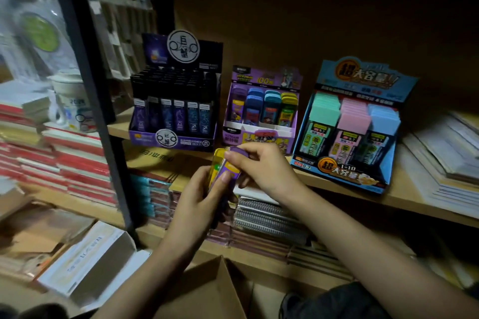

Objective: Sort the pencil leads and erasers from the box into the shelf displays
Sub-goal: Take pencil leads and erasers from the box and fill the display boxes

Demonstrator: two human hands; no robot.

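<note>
My left hand (pixel 199 194) holds a small stack of flat lead cases, a yellow case (pixel 217 163) behind and a purple case (pixel 228 171) in front, just below the shelf edge. My right hand (pixel 261 166) pinches the top of the purple case with thumb and fingers. Right behind the hands stands the purple display (pixel 259 134) with rows of purple, blue, teal and yellow cases. A dark display (pixel 176 111) of black lead tubes stands to its left. At the right stands a blue display (pixel 347 132) with green, pink and blue packs. The open cardboard box (pixel 215 290) lies below my arms.
The wooden shelf (pixel 414 202) carries stacked paper at the far right. Spiral notebooks (pixel 261 212) and book stacks fill the shelf below. A black upright post (pixel 85 80) divides off the left bay with red books and a mug (pixel 70 101). A white carton (pixel 85 264) lies low left.
</note>
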